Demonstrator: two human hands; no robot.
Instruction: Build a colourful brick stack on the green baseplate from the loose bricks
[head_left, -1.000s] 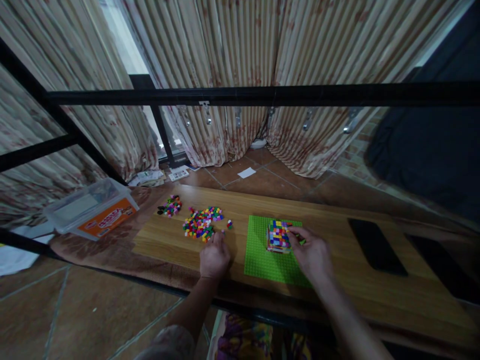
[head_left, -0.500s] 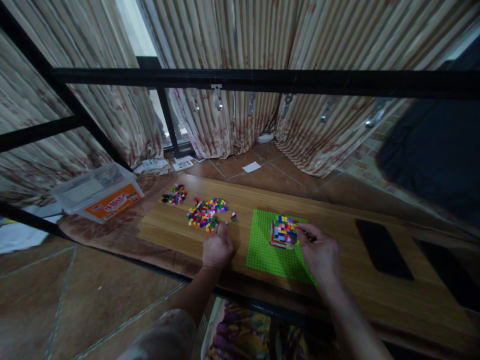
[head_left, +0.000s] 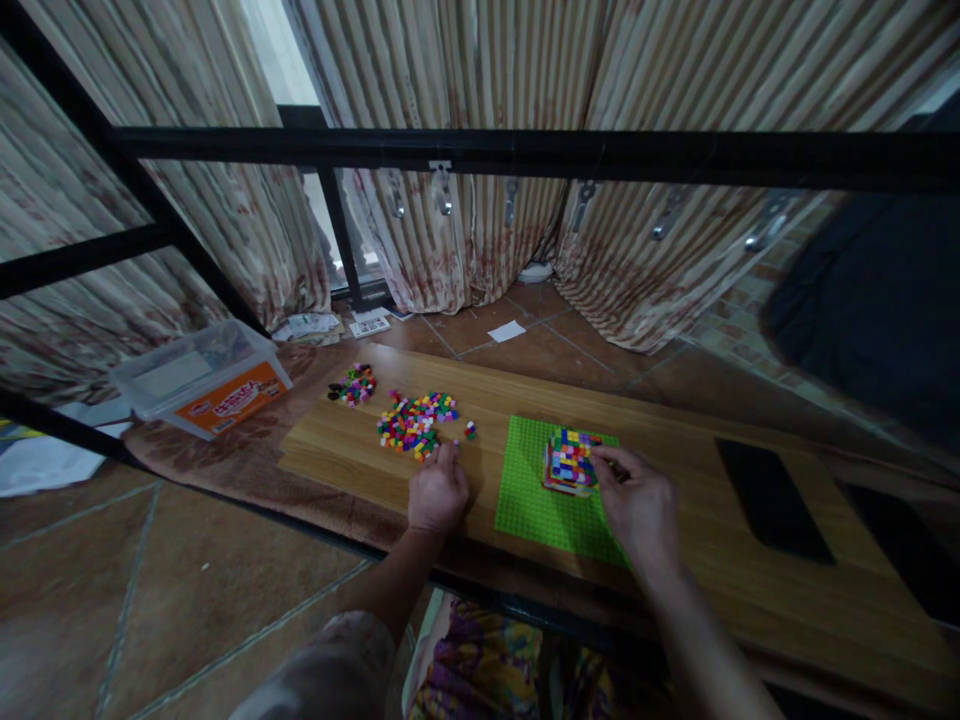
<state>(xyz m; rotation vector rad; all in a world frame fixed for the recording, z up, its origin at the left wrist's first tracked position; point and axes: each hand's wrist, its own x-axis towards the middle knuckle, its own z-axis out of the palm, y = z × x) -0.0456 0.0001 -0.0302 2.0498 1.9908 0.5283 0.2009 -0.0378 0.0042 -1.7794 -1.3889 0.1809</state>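
A small box-like block of multicoloured toy bricks (head_left: 571, 462) stands on a green studded baseplate (head_left: 517, 510). My right hand (head_left: 641, 505) is at its right side, thumb and forefinger pinched close against the upper right edge. Whatever is between those fingertips is too small to make out. To the left, my left hand (head_left: 439, 490) rests with curled fingers on the wooden board at the near edge of a pile of loose bricks (head_left: 412, 422). Its fingertips are turned away, so anything in them is hidden. A few bricks (head_left: 470, 430) lie together just right of the pile.
A smaller heap of mixed pieces (head_left: 354, 385) lies at the board's far left. Beyond it stands a clear plastic box (head_left: 202, 375) with an orange label. Right of the baseplate lies a dark flat slab (head_left: 772, 500). A black metal bar (head_left: 480, 150) crosses above the board.
Both hands stay at nearly the same places, the left by the pile and the right at the brick block. The whole view has shifted slightly.
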